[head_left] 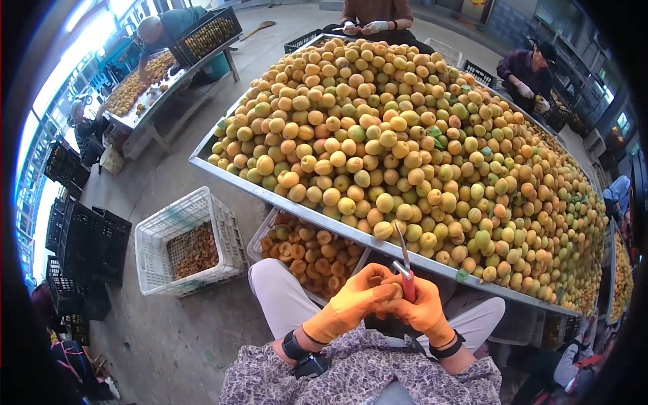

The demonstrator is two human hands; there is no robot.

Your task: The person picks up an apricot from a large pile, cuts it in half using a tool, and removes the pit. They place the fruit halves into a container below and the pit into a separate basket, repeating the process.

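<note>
Both my hands wear orange gloves and meet above my lap. My right hand [426, 312] is closed around the red handle of a small knife [409, 286], its blade pointing up and away toward the heaped fruit. My left hand [349, 305] pinches an apricot [390, 291], mostly hidden by the fingers, right beside the knife handle. Just beyond my hands is the metal rim of a large table [307, 210], piled high with yellow-orange apricots [364, 145]. Below that rim, by my knee, a crate holds halved apricots [317, 256].
On the floor to the left stands a white crate [227, 233] with brown pits [194, 250] at its bottom. Black crates [84, 233] are stacked farther left. Co-workers sit across the table [378, 17] and at its right [530, 74]; another leans over a second table [145, 118].
</note>
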